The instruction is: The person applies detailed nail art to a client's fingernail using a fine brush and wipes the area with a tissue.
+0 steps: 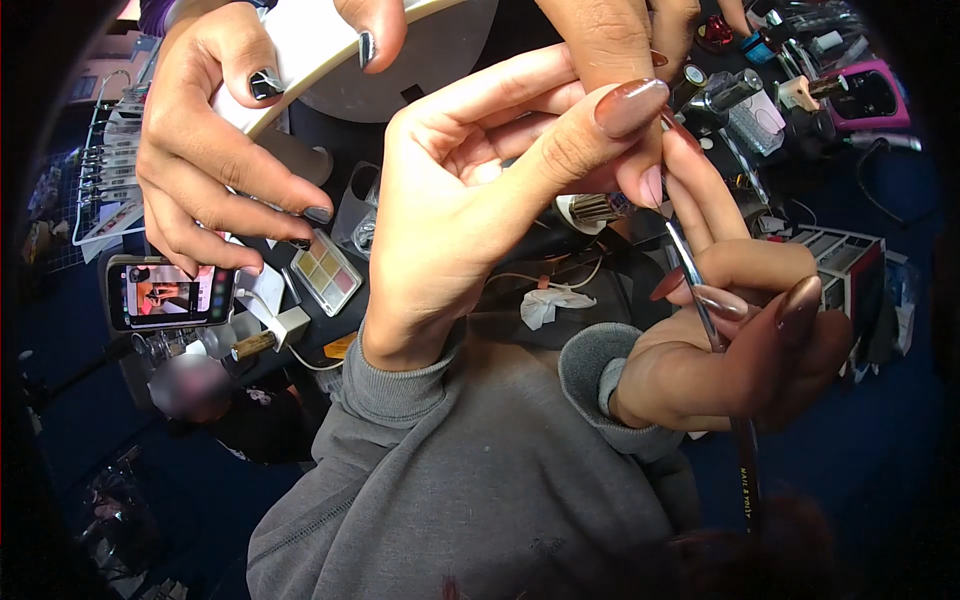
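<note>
Nail brush (692, 268), one; bright metal ferrule, dark reddish handle with small gold lettering. Location: in the air in my right hand (760, 370), roughly above the near edge of the counter (325, 330), toward its right end.

Handling, by my estimate: light, stiff along the handle, smooth enough to roll, soft and easily splayed at the tip. Best hold: where ferrule meets handle, clear of the bristles.

Orientation: long axis slanting; tip toward the counter's far edge and slightly left, handle end back toward me. Tip just beside a pink nail (652, 186); contact, I cannot tell.

Fingers, right: pinching the brush, thumb against fingertips. Fingers, left hand (450, 220): thumb and fingers closed about another person's finger (605, 50), which bears that nail.

Surroundings: crumpled tissue (555, 305), by the near edge. Color palette (325, 272), left of my left wrist. Phone (170, 293), screen lit, at the left edge. White curved device (305, 35), far left, beside a dark-nailed hand (200, 150). Pink-framed device (870, 95), far right corner.
</note>
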A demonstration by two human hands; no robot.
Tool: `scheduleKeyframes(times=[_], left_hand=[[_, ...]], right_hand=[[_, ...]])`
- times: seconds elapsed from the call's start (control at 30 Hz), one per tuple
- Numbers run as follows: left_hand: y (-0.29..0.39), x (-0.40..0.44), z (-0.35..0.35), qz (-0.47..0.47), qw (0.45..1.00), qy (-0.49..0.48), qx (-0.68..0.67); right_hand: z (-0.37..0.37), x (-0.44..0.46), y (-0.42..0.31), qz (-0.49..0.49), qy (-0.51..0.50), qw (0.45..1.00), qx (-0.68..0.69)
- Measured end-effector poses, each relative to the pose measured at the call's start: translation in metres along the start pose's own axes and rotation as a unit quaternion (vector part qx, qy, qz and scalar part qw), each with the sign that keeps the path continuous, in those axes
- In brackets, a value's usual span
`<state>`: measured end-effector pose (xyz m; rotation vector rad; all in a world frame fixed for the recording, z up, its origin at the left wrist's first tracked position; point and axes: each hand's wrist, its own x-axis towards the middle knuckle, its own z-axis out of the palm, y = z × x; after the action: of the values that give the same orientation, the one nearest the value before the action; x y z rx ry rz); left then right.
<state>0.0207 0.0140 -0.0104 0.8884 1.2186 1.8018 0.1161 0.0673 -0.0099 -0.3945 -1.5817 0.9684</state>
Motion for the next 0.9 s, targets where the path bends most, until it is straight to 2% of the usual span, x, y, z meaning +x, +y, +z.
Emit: scheduleKeyframes(times=[0.13,0.9], left_hand=[[0.0001,-0.0003,0.0001,0.003,1.0,-0.002,0.001],[-0.0034,0.0005,-0.0022,0.019,1.0,-0.012,-0.002]], right_hand=[[0.0008,-0.001,-0.0015,-0.002,0.022,1.0,0.007],[-0.0003,0.0003,0.0028,-0.008,-0.011,1.0,0.002]])
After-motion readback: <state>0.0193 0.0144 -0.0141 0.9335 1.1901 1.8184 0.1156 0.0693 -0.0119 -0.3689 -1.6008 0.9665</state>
